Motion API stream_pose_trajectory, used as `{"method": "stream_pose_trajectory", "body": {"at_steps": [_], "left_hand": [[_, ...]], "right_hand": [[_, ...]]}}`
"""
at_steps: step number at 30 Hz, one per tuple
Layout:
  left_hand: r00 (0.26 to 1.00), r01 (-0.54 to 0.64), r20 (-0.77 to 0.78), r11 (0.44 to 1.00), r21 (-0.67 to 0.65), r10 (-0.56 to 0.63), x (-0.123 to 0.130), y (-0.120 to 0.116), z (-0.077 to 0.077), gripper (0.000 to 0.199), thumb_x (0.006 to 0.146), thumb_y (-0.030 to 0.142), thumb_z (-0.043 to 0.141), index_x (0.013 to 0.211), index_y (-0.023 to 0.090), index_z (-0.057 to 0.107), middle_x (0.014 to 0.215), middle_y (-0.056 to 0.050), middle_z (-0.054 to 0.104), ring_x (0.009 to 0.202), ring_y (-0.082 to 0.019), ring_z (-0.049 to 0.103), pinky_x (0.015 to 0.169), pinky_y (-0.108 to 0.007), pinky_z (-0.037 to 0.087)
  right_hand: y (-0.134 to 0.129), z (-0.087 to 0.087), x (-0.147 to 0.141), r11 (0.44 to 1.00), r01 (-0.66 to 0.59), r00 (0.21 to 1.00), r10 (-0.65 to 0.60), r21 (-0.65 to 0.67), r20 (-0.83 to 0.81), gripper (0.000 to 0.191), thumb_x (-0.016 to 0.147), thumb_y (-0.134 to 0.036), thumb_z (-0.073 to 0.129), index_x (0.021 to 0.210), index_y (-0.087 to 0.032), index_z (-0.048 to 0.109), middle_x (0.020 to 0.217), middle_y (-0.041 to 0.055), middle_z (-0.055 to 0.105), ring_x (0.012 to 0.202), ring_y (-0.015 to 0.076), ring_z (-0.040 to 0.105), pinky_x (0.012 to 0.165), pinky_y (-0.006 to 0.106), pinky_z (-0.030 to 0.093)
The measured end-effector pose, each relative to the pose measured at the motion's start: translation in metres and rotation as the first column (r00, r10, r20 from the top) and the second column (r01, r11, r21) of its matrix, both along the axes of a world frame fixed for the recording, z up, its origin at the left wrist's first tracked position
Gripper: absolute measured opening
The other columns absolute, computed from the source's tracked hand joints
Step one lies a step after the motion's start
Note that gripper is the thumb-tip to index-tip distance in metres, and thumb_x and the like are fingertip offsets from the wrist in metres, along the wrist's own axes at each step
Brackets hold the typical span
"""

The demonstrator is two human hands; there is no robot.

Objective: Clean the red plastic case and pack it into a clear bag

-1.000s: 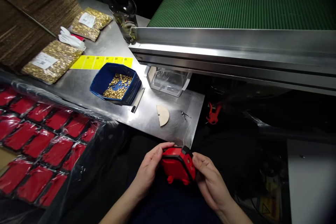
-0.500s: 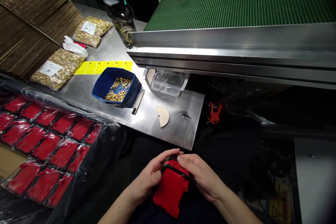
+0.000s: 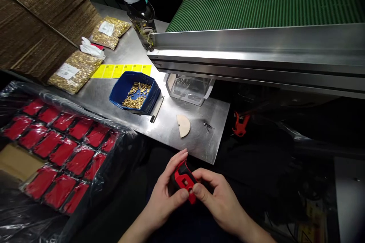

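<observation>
Between my two hands is a red and black plastic housing point(image 3: 185, 178), tilted so that an edge with a small square opening faces me. My left hand point(image 3: 168, 190) wraps its left side, thumb on the near edge and fingers along the far side. On the right side my right hand point(image 3: 218, 197) pinches it, with thumb and forefinger by the near corner. Fingers cover part of the housing. Just beyond my hands, on the metal table point(image 3: 196, 148), lie a pale half-round disc point(image 3: 184, 126) and a small metal tool point(image 3: 208, 126).
A blue bin point(image 3: 118, 93) holds small brass parts, beside a clear plastic bin point(image 3: 188, 89). Bags of brass parts point(image 3: 75, 72) and a bottle point(image 3: 141, 15) stand behind. A green conveyor point(image 3: 256, 7) crosses the back right. A plastic-lined box at left holds several red housings point(image 3: 80, 161).
The housing has been turned from its broad red face to its edge with the opening. My right thumb has moved down to the near corner. The view has shifted slightly left.
</observation>
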State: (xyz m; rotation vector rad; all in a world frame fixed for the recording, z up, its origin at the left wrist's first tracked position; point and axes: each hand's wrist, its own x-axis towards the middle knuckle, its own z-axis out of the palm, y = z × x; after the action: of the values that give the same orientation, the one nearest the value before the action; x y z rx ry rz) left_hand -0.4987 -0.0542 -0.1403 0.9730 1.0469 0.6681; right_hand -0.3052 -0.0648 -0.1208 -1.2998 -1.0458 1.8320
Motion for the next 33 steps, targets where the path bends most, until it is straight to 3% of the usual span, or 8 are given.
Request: {"method": "stream_pose_trajectory", "body": {"at_steps": [13,21,27,30,33], "left_hand": [[0.995,0.079,-0.068,0.989,0.125,-0.071,0.008,0.001,0.004,0.055,0.091,0.050,0.071,0.142,0.035,0.060,0.162,-0.006,0.042,0.150,-0.036,0.035,0.124,-0.051,0.028],[0.998,0.056,-0.032,0.993,0.103,-0.053,0.010,0.000,0.007,0.041,0.104,0.043,0.048,0.139,0.033,0.066,0.162,-0.003,0.045,0.152,-0.032,0.034,0.128,-0.048,0.023],[0.998,-0.047,-0.052,0.996,-0.069,0.044,0.024,0.003,0.006,0.039,0.105,0.043,0.045,0.131,0.031,0.072,0.161,-0.001,0.047,0.151,-0.031,0.036,0.129,-0.050,0.018],[0.996,-0.083,-0.042,0.980,-0.179,0.076,0.023,0.003,0.003,0.050,0.108,0.050,0.032,0.130,0.031,0.072,0.164,0.000,0.043,0.154,-0.030,0.032,0.130,-0.050,0.015],[1.000,-0.024,-0.022,0.987,-0.159,0.021,0.018,0.002,0.002,0.048,0.106,0.052,0.036,0.137,0.032,0.067,0.167,0.002,0.037,0.156,-0.030,0.026,0.130,-0.050,0.015]], "right_hand": [[-0.014,-0.003,0.009,1.000,0.025,0.998,-0.024,0.006,-0.061,0.031,0.096,-0.049,0.065,0.098,-0.020,0.073,0.089,0.0028,0.069,0.081,0.0177,0.060,0.078,0.028,0.046],[-0.023,-0.010,0.011,1.000,0.021,0.999,-0.020,0.014,-0.033,0.032,0.096,-0.049,0.064,0.090,-0.019,0.070,0.084,0.0016,0.066,0.080,0.0172,0.059,0.077,0.028,0.045],[-0.028,-0.018,0.013,0.998,0.053,0.998,-0.054,-0.037,-0.022,0.030,0.096,-0.048,0.065,0.091,-0.019,0.070,0.085,0.0020,0.068,0.081,0.0181,0.060,0.079,0.029,0.046],[-0.029,-0.020,0.016,0.997,0.054,0.998,-0.055,-0.061,-0.023,0.031,0.096,-0.049,0.066,0.092,-0.019,0.070,0.087,0.0031,0.069,0.083,0.0194,0.060,0.080,0.030,0.046],[-0.030,-0.022,0.017,0.994,0.063,0.998,-0.065,-0.084,-0.027,0.033,0.095,-0.051,0.066,0.090,-0.019,0.070,0.086,0.0031,0.069,0.082,0.0193,0.060,0.079,0.030,0.045]]}}
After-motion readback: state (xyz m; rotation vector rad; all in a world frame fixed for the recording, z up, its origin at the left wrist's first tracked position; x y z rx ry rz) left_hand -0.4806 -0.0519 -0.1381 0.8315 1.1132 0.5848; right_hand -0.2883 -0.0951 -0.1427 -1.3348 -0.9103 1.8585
